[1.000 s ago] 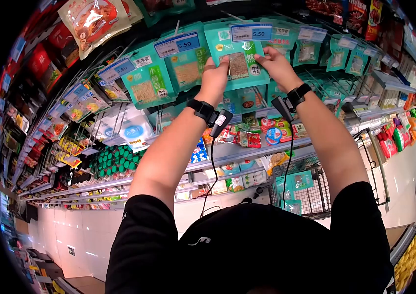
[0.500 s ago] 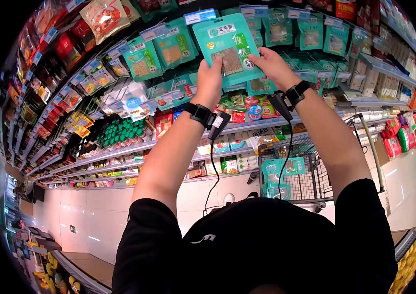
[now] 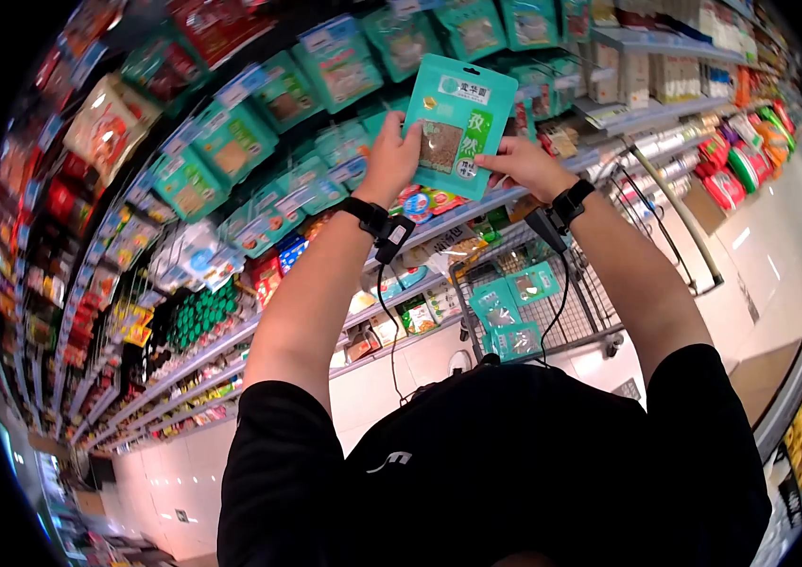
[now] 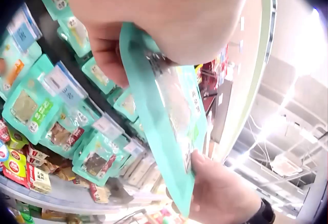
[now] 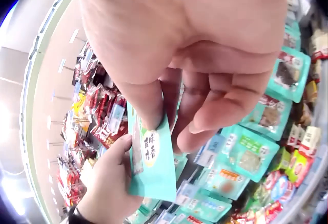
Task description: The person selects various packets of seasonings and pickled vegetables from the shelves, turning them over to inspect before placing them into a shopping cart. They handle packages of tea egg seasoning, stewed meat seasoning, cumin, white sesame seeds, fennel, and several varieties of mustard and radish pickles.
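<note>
Out in front of the rack packs [image 3: 231,146], one teal packet [image 3: 462,128] is held up between two hands, its front with the clear window facing the wearer. The left hand [image 3: 393,159] grips its left side, thumb across the front; the right hand [image 3: 526,165] pinches it near the lower right corner, thumb on the front and fingers behind.

A second ago a price tag overlapped the packet's top; now the whole front shows, free of the tags. Its top, which leaned left half a second ago, now leans right in the head view (only a modest tilt either way).

The head view has swung too: the rack has slid toward the left, and the cart [image 3: 582,326] sits farther left and higher than before. Three teal bags [image 3: 517,342] lie inside it, on the wire floor. A white shoe [image 3: 459,362] shows beside the cart.
</note>
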Demonstrator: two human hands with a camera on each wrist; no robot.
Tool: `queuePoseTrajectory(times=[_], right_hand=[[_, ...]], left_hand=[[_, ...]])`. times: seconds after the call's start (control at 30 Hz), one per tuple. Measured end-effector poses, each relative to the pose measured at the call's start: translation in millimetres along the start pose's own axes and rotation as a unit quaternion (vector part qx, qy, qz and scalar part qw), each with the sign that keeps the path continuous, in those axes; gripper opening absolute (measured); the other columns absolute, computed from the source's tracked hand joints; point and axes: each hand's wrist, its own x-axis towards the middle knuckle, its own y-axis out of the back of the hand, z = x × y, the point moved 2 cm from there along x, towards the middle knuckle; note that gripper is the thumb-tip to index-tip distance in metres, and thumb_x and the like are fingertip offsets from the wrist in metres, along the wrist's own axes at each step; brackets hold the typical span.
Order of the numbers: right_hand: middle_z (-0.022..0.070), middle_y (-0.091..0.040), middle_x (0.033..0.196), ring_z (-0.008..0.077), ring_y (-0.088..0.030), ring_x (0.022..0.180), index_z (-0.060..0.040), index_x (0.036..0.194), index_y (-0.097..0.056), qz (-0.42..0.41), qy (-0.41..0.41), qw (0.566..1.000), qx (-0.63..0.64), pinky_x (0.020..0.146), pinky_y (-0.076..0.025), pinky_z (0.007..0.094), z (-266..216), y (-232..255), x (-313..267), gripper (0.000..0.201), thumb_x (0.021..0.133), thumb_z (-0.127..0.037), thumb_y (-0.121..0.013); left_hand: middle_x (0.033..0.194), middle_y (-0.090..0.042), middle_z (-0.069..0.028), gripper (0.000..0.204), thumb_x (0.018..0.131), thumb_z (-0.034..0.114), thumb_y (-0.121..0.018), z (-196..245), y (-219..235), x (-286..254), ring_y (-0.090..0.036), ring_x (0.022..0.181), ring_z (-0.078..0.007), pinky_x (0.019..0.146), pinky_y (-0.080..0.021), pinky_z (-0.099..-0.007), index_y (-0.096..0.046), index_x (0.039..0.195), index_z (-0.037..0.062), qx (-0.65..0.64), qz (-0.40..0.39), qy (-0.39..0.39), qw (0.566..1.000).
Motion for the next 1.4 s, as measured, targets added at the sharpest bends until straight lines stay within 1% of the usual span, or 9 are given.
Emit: queuePoseTrajectory(times=[0.17, 0.33, 0.73, 0.97, 1.1, 1.2, 1.27, 1.33, 1.4], right_hand=[[0.0036, -0.064, 0.084, 0.009, -0.06, 0.065, -0.0015, 0.102, -0.061, 0.091, -0.058, 0.981, 0.162, 0.05, -0.043, 0.0211, 103, 40, -32, 0.027, 0.09, -0.025, -0.062], [0.0099, -0.062, 0.095, 0.0161, -0.066, 0.073, 0.003, 0.11, -0.055, 0.254, -0.128, 0.923, 0.26, 0.059, -0.053, 0.0257, 191, 55, -63, 0.028, 0.093, -0.019, -0.055], [0.0176, -0.061, 0.097, 0.0198, -0.066, 0.067, 0.0078, 0.115, -0.048, 0.479, -0.321, 0.753, 0.319, 0.057, -0.057, 0.0295, 454, 10, -78, 0.031, 0.086, -0.001, -0.04], [0.0164, -0.061, 0.097, 0.0199, -0.063, 0.077, 0.0058, 0.119, -0.044, 0.447, -0.435, 0.745, 0.236, 0.066, -0.055, 0.0288, 630, -32, -50, 0.035, 0.085, -0.001, -0.043], [0.015, -0.059, 0.105, 0.0206, -0.061, 0.083, 0.0026, 0.128, -0.04, 0.41, -0.444, 0.751, 0.267, 0.067, -0.053, 0.0289, 642, -26, -31, 0.045, 0.084, -0.005, -0.048], [0.0132, -0.058, 0.107, 0.0203, -0.061, 0.086, -0.0018, 0.133, -0.038, 0.406, -0.409, 0.742, 0.341, 0.069, -0.053, 0.0302, 663, -30, -17, 0.051, 0.083, -0.005, -0.049], [0.0117, -0.057, 0.111, 0.0198, -0.06, 0.09, -0.0054, 0.139, -0.034, 0.407, -0.421, 0.734, 0.345, 0.072, -0.053, 0.0311, 664, -33, -19, 0.056, 0.084, -0.008, -0.047], [0.0191, -0.058, 0.112, 0.0261, -0.063, 0.09, 0.0003, 0.135, -0.036, 0.42, -0.432, 0.728, 0.327, 0.073, -0.056, 0.0372, 670, -34, -21, 0.055, 0.082, -0.01, -0.048], [0.0114, -0.055, 0.116, 0.0198, -0.06, 0.096, -0.0063, 0.143, -0.03, 0.386, -0.46, 0.733, 0.32, 0.074, -0.052, 0.0312, 672, -32, -28, 0.058, 0.087, -0.012, -0.044]], left_hand=[[0.103, -0.061, -0.0255, 0.039, 0.088, 0.024, -0.053, -20, -111, 28, -0.058, 0.098, -0.0396, 0.082, -0.045, -0.0424, -0.047, 0.12, 0.001, -0.004, -0.207, -0.084, 0.975], [0.107, -0.059, -0.0273, 0.04, 0.086, 0.018, -0.053, -39, -236, 8, -0.056, 0.103, -0.0406, 0.087, -0.044, -0.0435, -0.047, 0.12, -0.0014, -0.057, -0.284, -0.174, 0.941], [0.108, -0.061, -0.0245, 0.039, 0.083, 0.017, -0.052, -213, -476, -109, -0.056, 0.104, -0.039, 0.087, -0.044, -0.0432, -0.052, 0.118, -0.0012, -0.044, -0.546, 0.058, 0.835], [0.108, -0.061, -0.026, 0.043, 0.081, 0.013, -0.05, -350, -547, -181, -0.057, 0.102, -0.04, 0.087, -0.045, -0.044, -0.049, 0.121, -0.0034, 0.018, -0.566, 0.101, 0.818], [0.109, -0.06, -0.0259, 0.046, 0.081, 0.012, -0.049, -413, -578, -202, -0.057, 0.102, -0.04, 0.088, -0.045, -0.044, -0.047, 0.124, -0.0036, 0.033, -0.587, 0.125, 0.8], [0.113, -0.058, -0.0273, 0.051, 0.08, 0.01, -0.048, -407, -583, -184, -0.057, 0.104, -0.0403, 0.089, -0.045, -0.0436, -0.043, 0.129, -0.004, 0.083, -0.583, 0.09, 0.803], [0.117, -0.055, -0.0291, 0.054, 0.08, 0.008, -0.047, -378, -577, -170, -0.054, 0.108, -0.0412, 0.09, -0.044, -0.0431, -0.039, 0.132, -0.0048, 0.062, -0.593, 0.199, 0.777], [0.119, -0.054, -0.0305, 0.054, 0.079, 0.007, -0.046, -398, -589, -182, -0.052, 0.111, -0.0423, 0.092, -0.044, -0.043, -0.039, 0.132, -0.0057, 0.074, -0.575, 0.157, 0.8], [0.118, -0.054, -0.0307, 0.053, 0.079, 0.006, -0.045, -406, -591, -185, -0.051, 0.112, -0.043, 0.093, -0.043, -0.0437, -0.04, 0.13, -0.0067, 0.081, -0.594, 0.123, 0.791]])
